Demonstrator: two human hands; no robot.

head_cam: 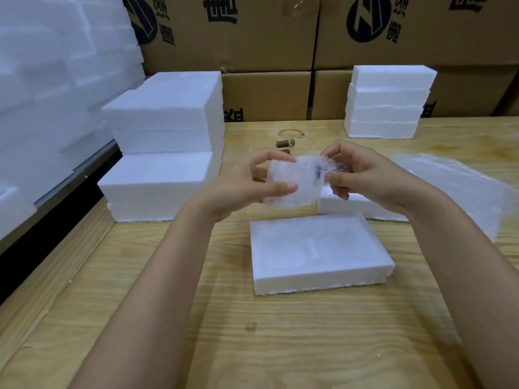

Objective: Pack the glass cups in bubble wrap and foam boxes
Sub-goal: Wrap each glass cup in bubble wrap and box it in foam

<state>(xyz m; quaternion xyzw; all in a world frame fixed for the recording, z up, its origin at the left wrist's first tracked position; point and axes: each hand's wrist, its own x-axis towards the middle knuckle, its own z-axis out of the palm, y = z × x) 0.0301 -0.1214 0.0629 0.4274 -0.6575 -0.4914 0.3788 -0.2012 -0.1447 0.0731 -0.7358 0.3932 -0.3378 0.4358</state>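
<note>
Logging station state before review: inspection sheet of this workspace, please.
Surface: wooden table, light grain.
Job's things: wrapped cup held above the open foam box; bare glass cups behind; bubble wrap sheet at right.
Clutter: small brown tube among the cups.
Hands: left hand grips the wrapped cup; right hand pinches its wrap.
Cables: nothing seen.
Surroundings: foam box stacks on the table's far left and right; cardboard cartons behind.

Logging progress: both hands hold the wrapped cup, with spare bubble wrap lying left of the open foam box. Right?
No: the head view shows the spare bubble wrap lying to the right of the open foam box; the rest holds.
</note>
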